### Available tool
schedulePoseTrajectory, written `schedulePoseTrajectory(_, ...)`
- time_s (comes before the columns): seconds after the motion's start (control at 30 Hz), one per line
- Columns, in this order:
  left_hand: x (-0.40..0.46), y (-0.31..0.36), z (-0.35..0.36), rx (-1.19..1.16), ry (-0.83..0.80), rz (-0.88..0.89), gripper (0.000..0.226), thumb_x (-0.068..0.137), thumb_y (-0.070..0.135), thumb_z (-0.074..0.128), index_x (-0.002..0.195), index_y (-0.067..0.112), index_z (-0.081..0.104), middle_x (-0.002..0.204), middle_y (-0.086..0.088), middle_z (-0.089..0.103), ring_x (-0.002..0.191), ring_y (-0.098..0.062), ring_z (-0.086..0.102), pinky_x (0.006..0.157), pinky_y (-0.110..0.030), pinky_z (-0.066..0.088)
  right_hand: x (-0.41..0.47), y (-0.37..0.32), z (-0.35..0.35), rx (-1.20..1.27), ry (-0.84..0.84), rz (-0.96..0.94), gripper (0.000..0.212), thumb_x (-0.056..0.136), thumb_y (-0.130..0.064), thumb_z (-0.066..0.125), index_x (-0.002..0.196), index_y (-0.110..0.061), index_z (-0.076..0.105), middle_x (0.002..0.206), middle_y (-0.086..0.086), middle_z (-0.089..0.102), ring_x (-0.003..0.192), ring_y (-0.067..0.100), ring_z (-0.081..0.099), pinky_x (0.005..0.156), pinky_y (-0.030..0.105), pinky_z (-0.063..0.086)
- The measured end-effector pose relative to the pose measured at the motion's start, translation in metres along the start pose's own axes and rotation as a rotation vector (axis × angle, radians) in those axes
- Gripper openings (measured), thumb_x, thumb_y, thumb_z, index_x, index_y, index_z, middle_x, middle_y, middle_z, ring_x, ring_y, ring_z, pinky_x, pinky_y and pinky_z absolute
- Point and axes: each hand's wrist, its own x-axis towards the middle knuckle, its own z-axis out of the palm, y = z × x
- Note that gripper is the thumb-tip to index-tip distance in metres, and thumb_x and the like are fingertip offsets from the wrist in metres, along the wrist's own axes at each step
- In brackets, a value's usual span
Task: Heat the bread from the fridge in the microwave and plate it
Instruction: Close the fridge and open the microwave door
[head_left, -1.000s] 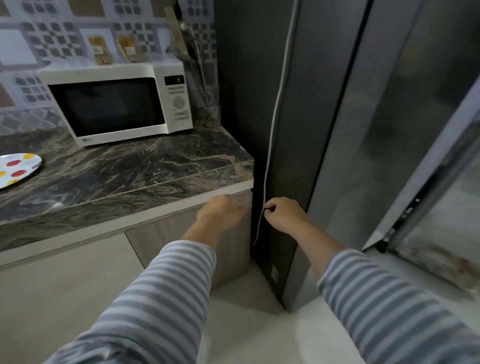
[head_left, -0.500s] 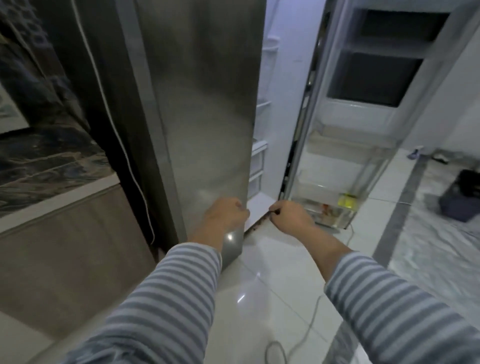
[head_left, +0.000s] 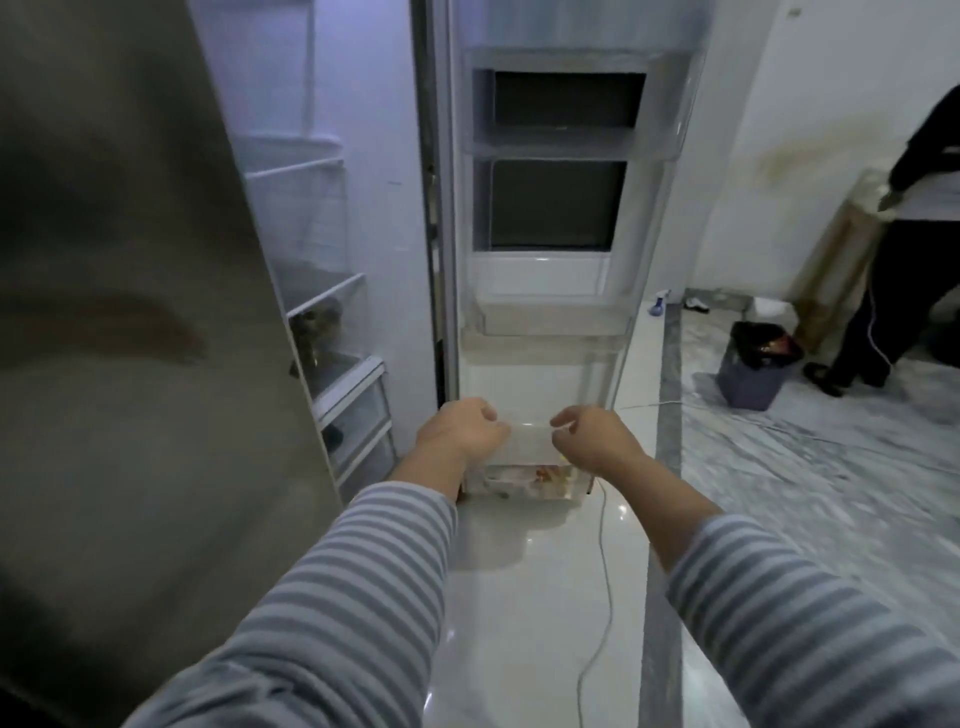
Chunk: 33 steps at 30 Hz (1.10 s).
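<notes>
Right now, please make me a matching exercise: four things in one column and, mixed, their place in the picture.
1. bin
2. white cable
3. bottom door shelf
4. steel fridge door

a. far left, closed
b. just below both hands
c. on the floor at right, near a standing person
d. trailing over the glossy floor

Pairs: 1-c, 2-d, 3-b, 4-a

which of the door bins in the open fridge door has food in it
The bottom door bin, just below both hands: pale and orange packets show through its clear front. The upper bin and middle bin look empty.
</notes>
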Motion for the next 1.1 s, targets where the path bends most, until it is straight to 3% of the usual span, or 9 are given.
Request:
schedulePoseTrajectory(0.2,0.098,0.064,-0.009,0.032,0.003,0.094,0.041,0.086,0.043,0.053,0.123,0.027,0.060,0.129,0.003,0.060,0.118,-0.021,0.055,0.098,-0.033,0.045,0.089,0.022,-0.048,0.028,0.107,0.079,0.034,0.087,-0.025,0.053,0.119,-0.023,0.064,0.120,0.006,0.064,0.109,0.024,0.060,0.093,0.033,0.049)
schedulePoseTrajectory(0.47,0.196,0.176,0.010,0.039,0.081,0.198,0.024,0.084,0.037,0.055,0.102,0.026,0.068,0.112,0.000,0.068,0.108,-0.023,0.060,0.096,-0.037,0.049,0.188,0.079,-0.140,-0.010,0.233,0.070,0.033,0.090,-0.025,0.052,0.121,-0.022,0.064,0.124,0.008,0.062,0.111,0.026,0.058,0.082,0.026,0.043)
schedulePoseTrajectory(0.7,0.264,0.299,0.035,-0.010,0.309,0.185,0.038,0.088,0.039,0.053,0.125,0.029,0.055,0.131,0.001,0.056,0.114,-0.025,0.055,0.091,-0.035,0.046,0.273,0.135,-0.246,-0.081,0.236,-0.072,0.032,0.091,-0.025,0.050,0.121,-0.024,0.063,0.120,0.005,0.063,0.101,0.023,0.062,0.079,0.025,0.044)
schedulePoseTrajectory(0.87,0.301,0.372,0.039,-0.059,0.625,0.160,0.062,0.087,0.036,0.060,0.143,0.023,0.035,0.148,-0.002,0.033,0.131,-0.025,0.038,0.098,-0.042,0.041,0.328,0.158,-0.317,-0.102,0.217,-0.221,0.034,0.094,-0.028,0.050,0.126,-0.023,0.059,0.122,0.007,0.063,0.108,0.025,0.059,0.090,0.033,0.049)
schedulePoseTrajectory(0.97,0.320,0.400,0.041,0.011,0.817,0.147,0.080,0.086,0.038,0.062,0.149,0.021,0.018,0.158,-0.004,0.013,0.145,-0.026,0.016,0.114,-0.047,0.027,0.358,0.160,-0.348,-0.097,0.224,-0.341,0.039,0.097,-0.031,0.048,0.134,-0.022,0.052,0.129,0.009,0.059,0.112,0.026,0.057,0.089,0.026,0.043)
schedulePoseTrajectory(1.03,0.336,0.411,0.045,0.082,0.892,0.142,0.088,0.085,0.040,0.062,0.151,0.021,0.008,0.160,-0.004,0.001,0.148,-0.026,0.002,0.118,-0.051,0.014,0.377,0.158,-0.363,-0.052,0.233,-0.432,0.043,0.098,-0.033,0.047,0.139,-0.023,0.047,0.139,0.007,0.052,0.116,0.026,0.056,0.086,0.022,0.038)
schedulePoseTrajectory(1.1,0.354,0.417,0.051,0.160,0.962,0.148,0.093,0.084,0.041,0.062,0.152,0.022,0.001,0.161,-0.004,-0.006,0.148,-0.027,-0.006,0.119,-0.053,0.008,0.398,0.155,-0.373,-0.003,0.238,-0.531,0.047,0.098,-0.034,0.047,0.144,-0.026,0.040,0.147,0.005,0.043,0.123,0.025,0.051,0.092,0.024,0.039)
